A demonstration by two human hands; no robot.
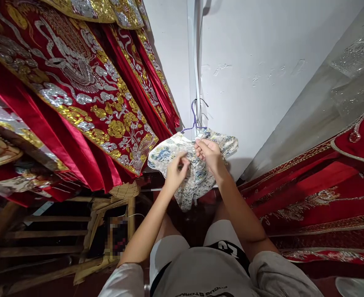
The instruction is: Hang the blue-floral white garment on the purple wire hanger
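Observation:
A short-sleeved top (165,156) with a blue and yellow floral pattern on a pale ground hangs in front of me on a purple hanger (193,117). At its neckline, my right hand (209,154) is closed in a pinch, the fingertips pressed together on the cloth near the collar. Lower and to the left, my left hand (177,171) is over the front of the top. Its fingers curve toward the thumb and are blurred, so whether they grip cloth cannot be made out. My hands partly cover the middle of the front.
Red garments with gold and silver embroidery (116,123) hang on the left. More red embroidered garments (308,202) hang on the right. A white wall (246,74) with a vertical pole (196,53) stands ahead. A wooden chair (130,210) is at lower left.

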